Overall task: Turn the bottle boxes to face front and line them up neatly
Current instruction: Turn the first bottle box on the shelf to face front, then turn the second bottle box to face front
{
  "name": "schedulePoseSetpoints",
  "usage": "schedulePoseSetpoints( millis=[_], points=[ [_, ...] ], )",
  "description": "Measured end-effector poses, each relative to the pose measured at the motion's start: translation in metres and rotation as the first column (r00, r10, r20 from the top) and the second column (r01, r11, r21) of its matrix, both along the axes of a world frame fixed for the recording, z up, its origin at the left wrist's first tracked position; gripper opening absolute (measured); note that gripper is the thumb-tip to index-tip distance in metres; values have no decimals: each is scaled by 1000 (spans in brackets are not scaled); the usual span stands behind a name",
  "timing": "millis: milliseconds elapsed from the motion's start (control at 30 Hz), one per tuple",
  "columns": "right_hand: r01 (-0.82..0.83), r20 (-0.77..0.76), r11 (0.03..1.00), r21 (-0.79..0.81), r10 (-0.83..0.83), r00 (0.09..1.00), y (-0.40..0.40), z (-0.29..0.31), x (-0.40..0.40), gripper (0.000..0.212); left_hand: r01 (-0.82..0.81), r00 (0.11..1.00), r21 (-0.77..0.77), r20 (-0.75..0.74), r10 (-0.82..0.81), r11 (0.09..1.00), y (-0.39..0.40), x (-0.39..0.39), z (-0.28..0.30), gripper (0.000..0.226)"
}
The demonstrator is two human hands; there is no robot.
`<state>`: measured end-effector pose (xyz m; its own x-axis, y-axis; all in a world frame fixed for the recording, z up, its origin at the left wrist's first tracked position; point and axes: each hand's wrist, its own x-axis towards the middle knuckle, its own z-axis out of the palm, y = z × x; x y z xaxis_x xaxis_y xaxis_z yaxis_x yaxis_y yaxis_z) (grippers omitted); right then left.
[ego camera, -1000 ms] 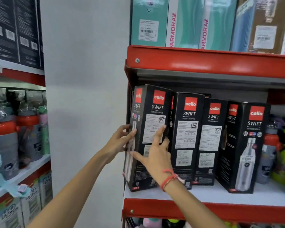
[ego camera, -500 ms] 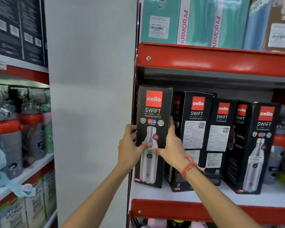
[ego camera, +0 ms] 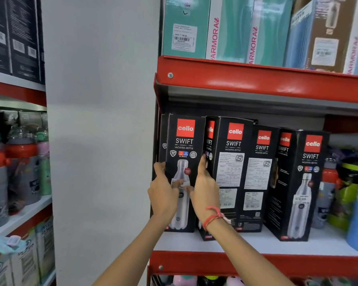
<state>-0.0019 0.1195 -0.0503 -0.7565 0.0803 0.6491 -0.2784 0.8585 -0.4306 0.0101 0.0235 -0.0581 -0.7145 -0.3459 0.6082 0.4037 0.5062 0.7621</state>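
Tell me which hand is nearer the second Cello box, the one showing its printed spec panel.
Right. The right hand sits against the second box's left edge; the left hand grips the first box's far side.

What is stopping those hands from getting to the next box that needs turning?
Nothing visible. The second box, label side out, stands right beside the right hand, while both hands hold the front-facing first box.

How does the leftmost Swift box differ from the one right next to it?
The leftmost box shows its bottle picture to the aisle; the second box shows a printed label panel, so it is not yet turned. The left hand and right hand grip the sides of the leftmost box; the second box is not gripped. The leftmost box sits square; the second is angled. Both are black, upright, with a red cello logo.
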Motion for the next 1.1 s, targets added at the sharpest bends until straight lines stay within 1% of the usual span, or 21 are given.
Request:
schedulePoseSetpoints(
  millis=[67,100,133,200,233,267,300,333,400,433,467,533,600,700,767,833,900,933,1000,1033,1100],
  points=[
    [19,-5,998,62,-18,1000,3,-1,3,83,11,1000,3,-5,-11,1000,-1,0,-1,50],
    [28,-35,996,88,-25,999,6,-1,6,76,16,1000,8,-8,-16,1000,-1,-1,-2,50],
    [31,-96,994,105,-21,995,8,-1,10,67,16,1000,14,-8,-16,1000,-1,-3,-3,51],
    [33,-295,992,119,4,955,15,-4,20,50,14,1000,15,-1,-14,1000,-1,-6,-6,54],
    [58,-406,993,101,-12,914,19,-6,23,46,6,1000,12,-11,-5,1000,1,-6,-8,57],
    [105,-489,992,70,-57,870,23,-8,25,48,-17,999,2,-34,17,1000,2,-5,-9,59],
    [155,-522,988,25,-119,844,27,-8,25,56,-53,997,-11,-61,53,999,4,-4,-9,61],
    [195,-501,980,-46,-192,844,32,-7,22,67,-95,991,-25,-95,92,995,6,-2,-9,63],
    [244,-339,945,-217,-307,889,39,-3,15,97,-158,970,-53,-193,145,986,12,0,-11,62],
    [256,-238,926,-277,-324,916,42,-2,14,110,-173,956,-60,-252,153,983,15,0,-11,59],
    [250,-150,915,-316,-308,940,45,-2,14,120,-173,942,-65,-303,146,983,18,1,-11,56],
    [164,-63,915,-367,-200,978,53,-2,13,128,-157,927,-100,-359,112,982,28,1,-7,51],
    [37,-75,906,-421,-75,994,64,-1,14,125,-90,931,-159,-365,26,983,38,2,-4,50],
    [-137,-141,881,-454,81,987,87,3,24,124,115,943,-129,-296,-149,985,48,6,3,53],
    [-239,-150,836,-494,189,970,104,8,30,124,175,955,-102,-226,-194,979,52,10,8,57],
    [-356,-168,761,-542,317,933,118,13,36,122,273,954,-82,-107,-281,959,58,13,10,63],
    [-450,-197,696,-560,416,888,127,20,42,119,432,902,-33,35,-430,901,63,16,10,75],
    [-488,-205,660,-572,462,863,132,22,42,116,480,875,-17,77,-478,877,64,15,10,82],
    [-556,-188,578,-597,573,797,143,24,43,110,534,840,-5,114,-530,845,61,17,12,89],
    [-581,-156,562,-589,626,764,149,26,44,110,545,833,-17,116,-540,838,60,18,14,91],
    [-606,-32,584,-540,705,708,161,28,42,112,523,850,-61,114,-515,850,60,22,14,97]
  ],
)
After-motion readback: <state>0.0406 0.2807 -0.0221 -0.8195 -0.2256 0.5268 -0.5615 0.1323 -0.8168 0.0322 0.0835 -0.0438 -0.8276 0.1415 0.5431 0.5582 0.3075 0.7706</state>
